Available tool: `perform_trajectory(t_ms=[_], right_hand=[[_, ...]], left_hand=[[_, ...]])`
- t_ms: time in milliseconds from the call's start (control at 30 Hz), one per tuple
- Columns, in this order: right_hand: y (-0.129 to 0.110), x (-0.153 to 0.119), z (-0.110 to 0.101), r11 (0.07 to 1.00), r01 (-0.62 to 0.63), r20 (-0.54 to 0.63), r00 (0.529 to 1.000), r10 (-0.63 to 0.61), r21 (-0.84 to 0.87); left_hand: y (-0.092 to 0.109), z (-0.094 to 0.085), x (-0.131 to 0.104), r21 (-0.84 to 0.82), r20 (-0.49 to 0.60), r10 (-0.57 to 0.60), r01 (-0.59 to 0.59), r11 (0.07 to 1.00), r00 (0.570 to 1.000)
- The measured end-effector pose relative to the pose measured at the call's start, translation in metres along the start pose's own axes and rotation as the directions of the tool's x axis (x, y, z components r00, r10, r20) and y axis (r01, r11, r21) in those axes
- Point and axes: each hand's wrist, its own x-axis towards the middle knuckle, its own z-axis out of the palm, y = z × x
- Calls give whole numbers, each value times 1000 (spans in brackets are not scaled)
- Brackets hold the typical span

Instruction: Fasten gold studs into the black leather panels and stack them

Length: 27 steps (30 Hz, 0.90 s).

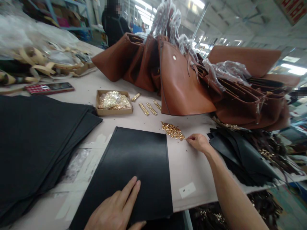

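My left hand (117, 207) lies with fingers stretched out on a black leather panel (144, 153), which rests flat on the table in front of me. Off to the right, my right hand (198, 142) has thumb and fingers pinched together at the near right edge of a heap of small gold-coloured metal pieces (172, 131). Whatever is between those fingertips is too small to make out. The heap sits just beyond the panel's far right corner.
A cardboard box (114, 111) holds bagged gold pieces, with several gold chain strips (144, 109) beside it. Brown leather bags (184, 83) stand behind. Black panels (35, 143) are stacked left, more black pieces (237, 153) right. A phone (50, 88) lies far left.
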Motion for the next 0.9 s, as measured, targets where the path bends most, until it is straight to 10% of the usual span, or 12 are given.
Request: perform_trajectory(t_ms=[233, 433, 667, 900], right_hand=[[-34, -35, 5, 996, 43, -28, 999, -41, 76], [-117, -119, 38, 786, 16, 313, 912, -264, 619], [-167, -141, 49, 848, 323, 382, 785, -488, 420], [-179, -137, 48, 909, 281, 466, 789, -401, 307]], left_hand=[[14, -15, 0, -153, 158, -127, 151, 977, 979], [13, -20, 0, -248, 229, -108, 165, 954, 967], [9, -18, 1, -306, 188, -79, 135, 942, 979], [7, -15, -2, -326, 143, -64, 109, 939, 988]])
